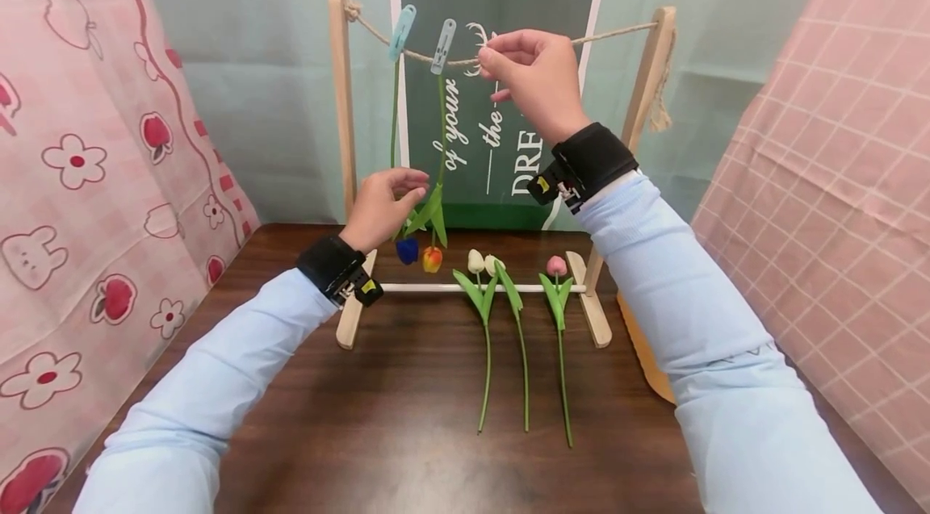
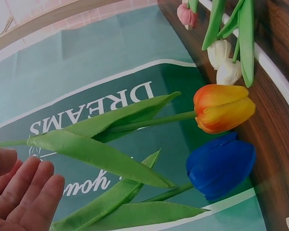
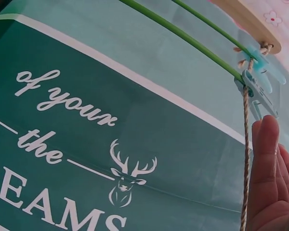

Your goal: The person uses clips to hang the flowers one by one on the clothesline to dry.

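A rope [image 1: 610,35] runs between two wooden posts. Two pale blue clothespins, one outer [image 1: 403,32] and one inner [image 1: 443,48], clip stems to it, so a blue tulip [image 2: 221,166] and an orange-yellow tulip [image 2: 225,109] hang heads down. My left hand [image 1: 383,207] is beside their leaves, fingers loosely bent, holding nothing; the wrist view shows its fingertips close to the orange tulip's stem. Right of the inner clothespin, my right hand [image 1: 541,78] is raised at the rope with relaxed fingers. Between its fingers no object shows, and the right wrist view has it apart from the clothespin.
On the brown table [image 1: 407,417] lie two white tulips [image 1: 475,261] and a pink tulip [image 1: 556,265], stems toward me. A white rod [image 1: 421,288] joins the frame's feet. An orange-brown board [image 1: 650,361] sits partly under my right arm. Patterned cloths flank both sides.
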Tool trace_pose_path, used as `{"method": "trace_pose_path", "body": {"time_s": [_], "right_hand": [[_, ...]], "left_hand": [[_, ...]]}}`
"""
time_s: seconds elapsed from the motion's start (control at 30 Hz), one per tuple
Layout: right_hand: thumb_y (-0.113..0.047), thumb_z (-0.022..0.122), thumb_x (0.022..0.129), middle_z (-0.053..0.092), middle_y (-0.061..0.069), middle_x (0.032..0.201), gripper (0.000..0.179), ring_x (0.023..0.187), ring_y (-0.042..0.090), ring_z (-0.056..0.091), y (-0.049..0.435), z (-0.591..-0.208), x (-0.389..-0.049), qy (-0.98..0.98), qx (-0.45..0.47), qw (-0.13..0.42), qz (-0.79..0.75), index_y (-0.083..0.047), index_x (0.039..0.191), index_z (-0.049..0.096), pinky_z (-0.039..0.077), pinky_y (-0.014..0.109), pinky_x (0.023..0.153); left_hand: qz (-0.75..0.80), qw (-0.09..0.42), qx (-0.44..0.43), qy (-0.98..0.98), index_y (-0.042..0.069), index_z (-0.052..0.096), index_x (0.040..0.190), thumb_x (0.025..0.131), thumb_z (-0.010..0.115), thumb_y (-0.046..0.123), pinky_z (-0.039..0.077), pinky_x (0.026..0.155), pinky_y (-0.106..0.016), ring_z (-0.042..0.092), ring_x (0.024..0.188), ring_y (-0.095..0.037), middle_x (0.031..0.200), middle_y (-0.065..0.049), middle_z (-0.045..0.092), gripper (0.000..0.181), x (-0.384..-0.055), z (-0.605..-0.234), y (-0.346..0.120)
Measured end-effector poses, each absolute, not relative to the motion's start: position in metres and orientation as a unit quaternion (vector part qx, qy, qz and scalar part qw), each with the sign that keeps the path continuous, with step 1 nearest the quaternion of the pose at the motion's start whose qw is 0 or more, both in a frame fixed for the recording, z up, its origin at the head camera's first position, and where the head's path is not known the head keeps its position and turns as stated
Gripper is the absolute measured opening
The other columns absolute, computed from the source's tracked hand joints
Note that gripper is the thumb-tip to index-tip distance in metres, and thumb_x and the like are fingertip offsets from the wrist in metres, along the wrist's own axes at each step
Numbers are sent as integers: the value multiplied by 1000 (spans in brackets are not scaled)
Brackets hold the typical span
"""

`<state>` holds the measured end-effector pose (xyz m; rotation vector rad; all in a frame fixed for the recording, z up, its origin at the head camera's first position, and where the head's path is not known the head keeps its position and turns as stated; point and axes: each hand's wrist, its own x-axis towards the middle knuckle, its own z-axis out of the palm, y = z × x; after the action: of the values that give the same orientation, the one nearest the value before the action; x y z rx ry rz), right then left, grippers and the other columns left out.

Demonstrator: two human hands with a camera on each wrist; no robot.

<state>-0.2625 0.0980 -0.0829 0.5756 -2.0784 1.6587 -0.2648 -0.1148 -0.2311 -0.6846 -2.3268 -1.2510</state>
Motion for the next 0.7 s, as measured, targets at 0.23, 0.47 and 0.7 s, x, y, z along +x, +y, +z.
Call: {"method": "trace_pose_path", "body": {"time_s": [0.23,0.47,0.7], "right_hand": [[-15,73,89,71,10,93,23,86,21,68,106,-97,-259,-749,226,209,587,1,105,70,56,25,66],[-17,72,90,71,10,93,24,87,18,69,112,-115,-257,-759,236,209,570,1,106,70,56,25,68],[-18,72,90,72,10,94,25,85,18,69,118,-133,-255,-762,246,214,559,1,106,70,56,26,69]], "left_hand": [[-443,210,-245,-836,-2,68,114,95,63,6,52,83,-37,66,92,-25,103,-14,70,21,-260,-234,-117],[-437,205,-245,-841,-1,68,113,95,64,8,53,80,-37,66,91,-24,101,-13,71,20,-256,-240,-118],[-432,204,-253,-841,-1,69,112,94,65,7,52,83,-38,66,92,-24,101,-12,71,20,-250,-245,-119]]}}
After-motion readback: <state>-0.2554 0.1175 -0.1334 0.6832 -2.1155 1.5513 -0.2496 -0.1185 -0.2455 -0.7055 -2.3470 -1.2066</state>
